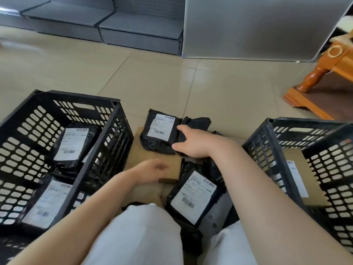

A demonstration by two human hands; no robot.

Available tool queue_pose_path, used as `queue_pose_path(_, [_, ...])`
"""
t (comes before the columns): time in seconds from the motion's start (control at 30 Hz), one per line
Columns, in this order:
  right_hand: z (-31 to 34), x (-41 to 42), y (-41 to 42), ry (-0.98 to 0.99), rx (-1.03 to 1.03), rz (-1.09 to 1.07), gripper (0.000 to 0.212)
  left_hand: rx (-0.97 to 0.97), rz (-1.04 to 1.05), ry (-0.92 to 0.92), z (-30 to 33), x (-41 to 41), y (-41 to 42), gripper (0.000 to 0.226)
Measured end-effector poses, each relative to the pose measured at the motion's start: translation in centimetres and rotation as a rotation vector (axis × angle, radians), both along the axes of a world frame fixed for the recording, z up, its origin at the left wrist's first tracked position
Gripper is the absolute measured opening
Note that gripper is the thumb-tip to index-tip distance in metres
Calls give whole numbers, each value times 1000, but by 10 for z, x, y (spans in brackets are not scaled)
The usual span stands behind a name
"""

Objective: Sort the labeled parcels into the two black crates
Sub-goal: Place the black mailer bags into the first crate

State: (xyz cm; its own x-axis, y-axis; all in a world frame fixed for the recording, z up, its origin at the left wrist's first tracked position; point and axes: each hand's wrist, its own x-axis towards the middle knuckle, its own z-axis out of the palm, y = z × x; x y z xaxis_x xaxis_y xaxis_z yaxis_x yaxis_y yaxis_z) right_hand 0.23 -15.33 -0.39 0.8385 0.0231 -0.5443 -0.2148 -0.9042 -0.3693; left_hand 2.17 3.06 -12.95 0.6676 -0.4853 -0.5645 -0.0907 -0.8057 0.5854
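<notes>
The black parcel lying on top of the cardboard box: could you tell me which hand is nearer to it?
Right. The right hand grips that black parcel at its right edge; the left hand hovers nearer the camera, apart from it.

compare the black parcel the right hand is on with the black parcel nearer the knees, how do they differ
The far black parcel lies on a brown cardboard box, gripped by the right hand. The near black parcel lies lower, between the knees, untouched. The near one's label looks larger. Both are black plastic mailers, white barcode labels facing up.
</notes>
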Motion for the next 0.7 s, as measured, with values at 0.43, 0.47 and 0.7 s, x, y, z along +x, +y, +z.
queue_pose_path(0.43, [-10, 7, -6, 111, 110, -57, 75, 289, -628, 371, -34, -33, 14, 44])
queue_pose_path(0.47, [-10, 7, -6, 111, 104, -51, 74, 268, -637, 356, -38, -32, 14, 47])
queue_pose_path(0.7, [-10, 4, -10, 108, 77, -37, 69, 147, -438, 251, -56, -29, 21, 27])
